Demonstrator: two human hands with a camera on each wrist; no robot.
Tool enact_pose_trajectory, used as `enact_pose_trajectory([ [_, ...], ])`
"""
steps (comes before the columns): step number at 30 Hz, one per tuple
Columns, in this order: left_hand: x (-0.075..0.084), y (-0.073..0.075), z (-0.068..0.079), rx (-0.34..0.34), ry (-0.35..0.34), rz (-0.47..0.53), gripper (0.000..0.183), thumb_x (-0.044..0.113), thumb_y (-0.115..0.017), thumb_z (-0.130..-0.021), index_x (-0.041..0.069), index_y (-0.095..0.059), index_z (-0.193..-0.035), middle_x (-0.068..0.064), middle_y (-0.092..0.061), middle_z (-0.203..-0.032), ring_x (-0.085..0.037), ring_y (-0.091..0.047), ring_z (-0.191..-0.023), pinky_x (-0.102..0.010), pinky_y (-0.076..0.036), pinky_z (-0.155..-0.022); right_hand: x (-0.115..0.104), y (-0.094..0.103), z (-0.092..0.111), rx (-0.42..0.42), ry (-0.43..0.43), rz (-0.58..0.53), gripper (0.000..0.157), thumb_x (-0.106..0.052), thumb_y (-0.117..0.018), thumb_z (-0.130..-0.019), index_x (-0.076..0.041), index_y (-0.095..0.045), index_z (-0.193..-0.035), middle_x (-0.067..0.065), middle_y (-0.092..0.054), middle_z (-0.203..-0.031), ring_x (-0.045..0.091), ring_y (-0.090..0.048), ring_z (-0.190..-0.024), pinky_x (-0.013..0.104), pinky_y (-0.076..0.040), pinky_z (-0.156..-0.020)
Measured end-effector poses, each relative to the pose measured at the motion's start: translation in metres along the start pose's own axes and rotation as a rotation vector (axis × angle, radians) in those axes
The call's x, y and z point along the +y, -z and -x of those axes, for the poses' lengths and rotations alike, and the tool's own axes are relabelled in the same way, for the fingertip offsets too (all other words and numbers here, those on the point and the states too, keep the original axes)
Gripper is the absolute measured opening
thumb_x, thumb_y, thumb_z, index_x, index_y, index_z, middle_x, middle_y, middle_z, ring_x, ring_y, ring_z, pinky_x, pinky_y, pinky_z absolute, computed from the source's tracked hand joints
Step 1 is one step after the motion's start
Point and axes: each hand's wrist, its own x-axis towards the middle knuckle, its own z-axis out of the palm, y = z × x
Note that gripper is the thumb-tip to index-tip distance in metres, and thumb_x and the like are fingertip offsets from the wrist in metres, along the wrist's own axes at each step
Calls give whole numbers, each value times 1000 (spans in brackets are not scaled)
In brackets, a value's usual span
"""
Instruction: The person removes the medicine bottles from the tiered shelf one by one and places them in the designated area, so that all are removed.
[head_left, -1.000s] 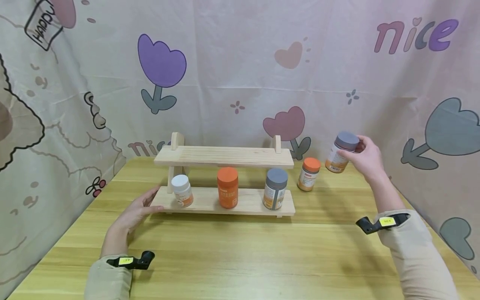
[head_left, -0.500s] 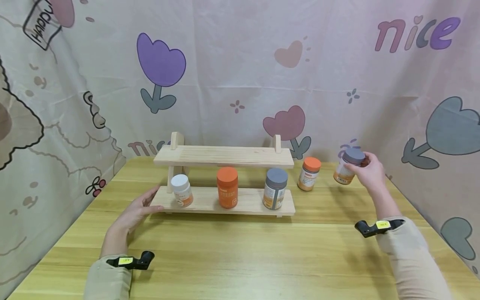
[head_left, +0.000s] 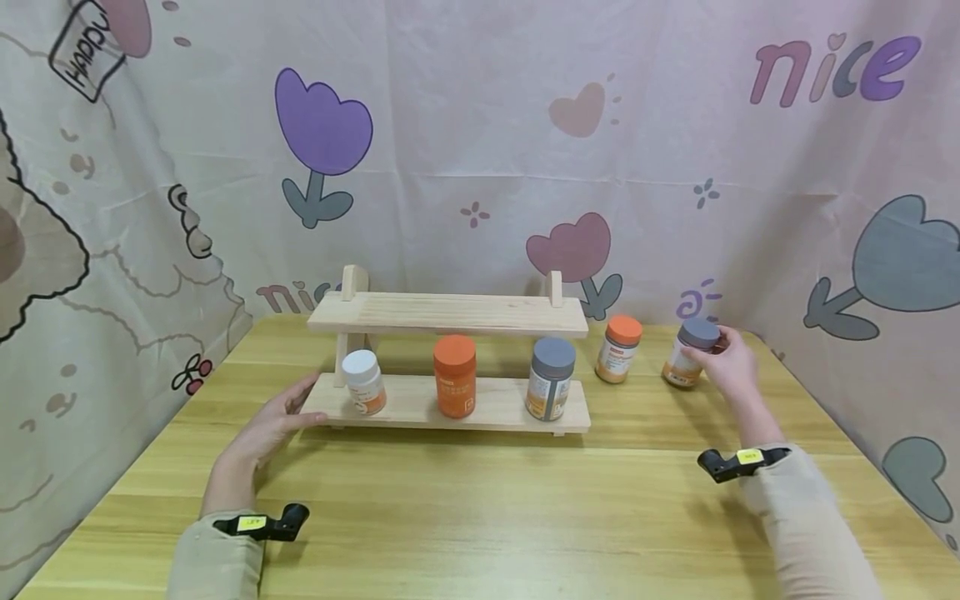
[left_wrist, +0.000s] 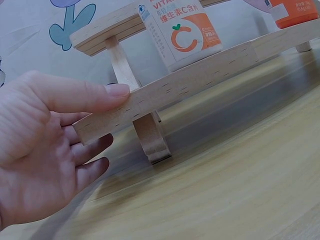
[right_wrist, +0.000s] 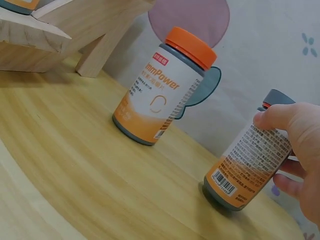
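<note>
Both hands are engaged in the head view: the right hand (head_left: 731, 364) pinches a grey-capped supplement bottle (head_left: 688, 358) at the right of the tabletop (head_left: 480, 508), while the left hand (head_left: 270, 423) grips the left end of a two-tier wooden rack (head_left: 450, 312), well apart from that bottle. The held bottle lies just left of the right hand, its long axis near upright; an orange-capped ImmPower bottle (head_left: 619, 354) stands between it and the rack.

Left wrist view: the thumb presses the lower shelf (left_wrist: 200, 80), other fingers behind and below.

Right wrist view: thumb and fingers straddle the held bottle's upper part; whether its base touches the tabletop, I cannot tell.
</note>
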Motion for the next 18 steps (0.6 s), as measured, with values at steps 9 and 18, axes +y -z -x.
enact_pose_trajectory([
  [9,0,-1,-1,-14,-11,3,89,8,-64,-85,-5,-1,-146,-23,5,-152,-41,1,-137,-54,-6,-108,2,-8,-2,-6,-12,-23,76,-25,-66,-86,9,-25,-140,33,-39,-134,43,-42,-119,52,-37,-98],
  [18,-1,0,1,-7,-6,-4,89,9,-65,-85,-3,-1,-146,-22,5,-152,-41,1,-137,-54,-6,-109,0,-7,1,-34,9,-7,74,-24,-65,-87,9,-25,-140,35,-39,-133,46,-41,-119,54,-36,-99],
])
